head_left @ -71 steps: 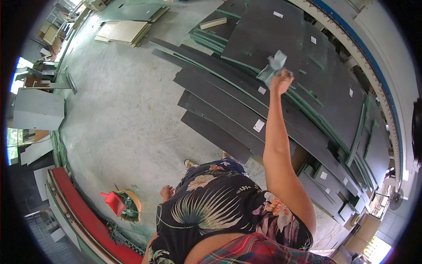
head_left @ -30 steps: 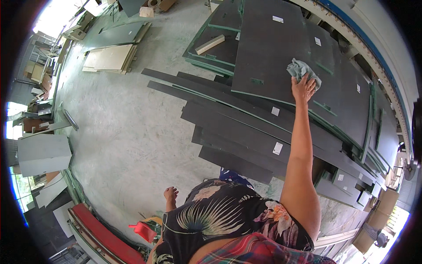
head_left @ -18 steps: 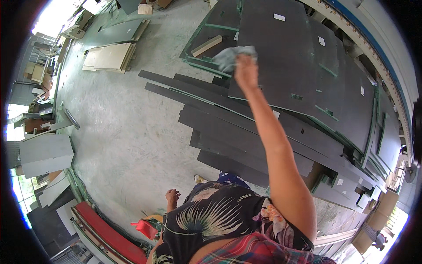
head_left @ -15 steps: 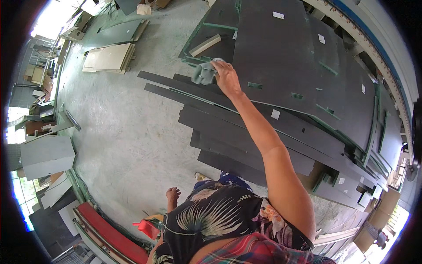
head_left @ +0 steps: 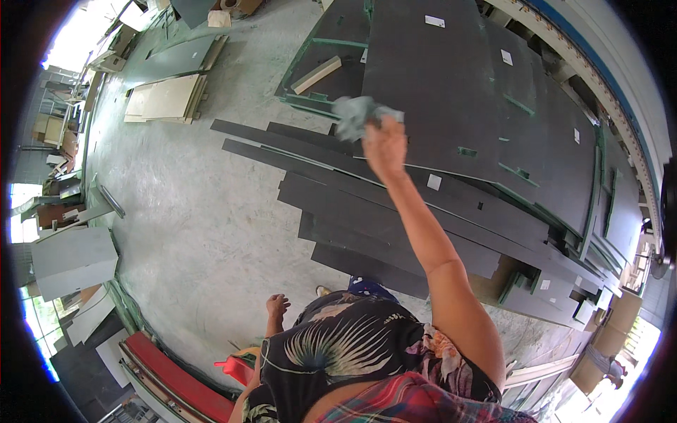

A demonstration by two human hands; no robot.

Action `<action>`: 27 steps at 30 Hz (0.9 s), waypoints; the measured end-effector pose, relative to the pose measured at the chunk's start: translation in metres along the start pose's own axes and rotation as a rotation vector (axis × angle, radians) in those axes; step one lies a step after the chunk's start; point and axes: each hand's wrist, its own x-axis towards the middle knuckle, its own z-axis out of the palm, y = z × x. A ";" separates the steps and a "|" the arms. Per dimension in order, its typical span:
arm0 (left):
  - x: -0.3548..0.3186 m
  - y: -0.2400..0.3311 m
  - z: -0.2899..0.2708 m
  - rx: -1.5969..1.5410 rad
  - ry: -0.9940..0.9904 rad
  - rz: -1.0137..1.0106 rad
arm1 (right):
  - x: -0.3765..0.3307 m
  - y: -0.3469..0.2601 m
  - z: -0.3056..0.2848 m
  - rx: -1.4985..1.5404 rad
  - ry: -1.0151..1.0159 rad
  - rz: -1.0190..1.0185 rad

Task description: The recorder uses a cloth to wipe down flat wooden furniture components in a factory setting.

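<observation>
My right hand [head_left: 386, 146] is stretched out over the dark panels [head_left: 451, 84], its fingers closed on a crumpled grey-green cloth [head_left: 354, 116]. Motion smears both the cloth and the fingers; the cloth is over the near left part of the large panel, and I cannot tell how firmly it touches. Below the cloth, long narrow dark boards [head_left: 296, 161] lie side by side in stepped lengths. My left hand [head_left: 277, 305] hangs low beside my body, fingers loosely curled and a little apart, holding nothing visible.
A short wooden strip [head_left: 316, 75] lies in a green-edged cutout of the panels. Pale sheets [head_left: 161, 99] are stacked on the concrete floor. A grey box-shaped piece [head_left: 74, 261] stands left, a red beam [head_left: 180, 377] lower left, and a red plastic object [head_left: 238, 369] near my left side.
My right hand has swept the cloth to the right and slightly nearer across the panels. My left hand has barely moved. The view has shifted a little.
</observation>
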 end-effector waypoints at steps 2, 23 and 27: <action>0.002 0.007 0.004 0.002 -0.006 0.009 | 0.012 -0.014 -0.001 0.139 0.043 -0.016; -0.003 -0.041 -0.016 -0.120 0.037 -0.030 | 0.118 -0.021 0.088 -0.170 0.144 0.007; 0.004 -0.066 -0.025 -0.205 0.072 -0.019 | 0.061 -0.135 0.072 0.235 -0.132 -0.041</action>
